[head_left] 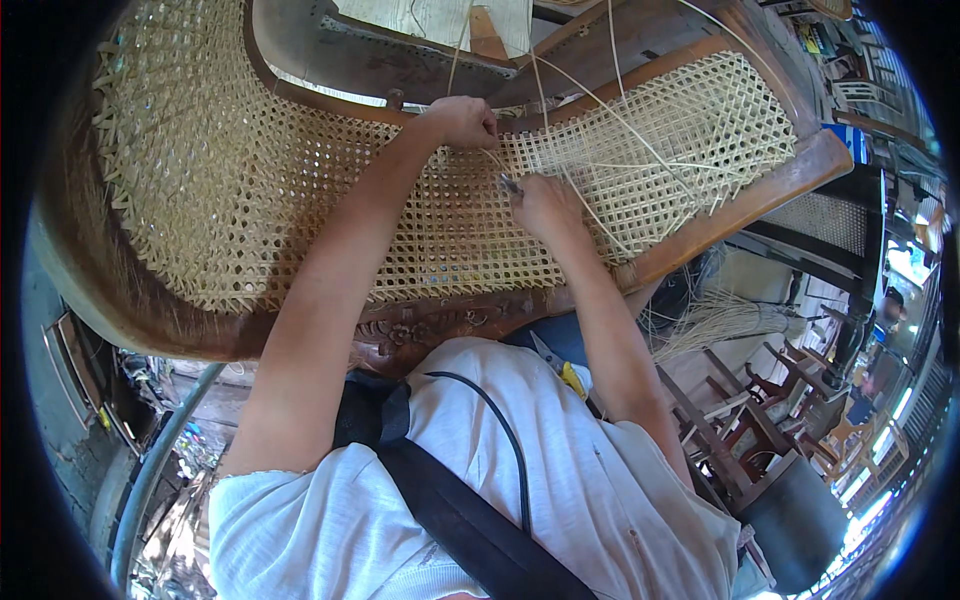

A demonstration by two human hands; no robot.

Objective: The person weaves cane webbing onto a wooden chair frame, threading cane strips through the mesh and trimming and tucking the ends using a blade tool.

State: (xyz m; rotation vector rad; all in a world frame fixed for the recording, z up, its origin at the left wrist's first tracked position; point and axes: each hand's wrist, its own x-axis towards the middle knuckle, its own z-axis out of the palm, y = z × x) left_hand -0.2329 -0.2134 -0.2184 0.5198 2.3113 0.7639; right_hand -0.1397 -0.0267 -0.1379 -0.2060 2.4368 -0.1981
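A curved wooden frame with woven cane webbing lies across in front of me. At the webbing's far edge, my left hand is closed, its fingertips pinched on a thin cane strand. Just nearer and to the right, my right hand is wrapped round a small metal tool. The tool's tip points left, close over the weave; most of it is hidden in the fist, so its kind is unclear. Long loose strands rise from the right half of the webbing.
Carved wood edges the frame's near side, by my body. Scissors with a yellow handle lie against my shirt. A bundle of loose cane sits at the right, beyond it stacked wooden furniture parts. A pipe runs along the left.
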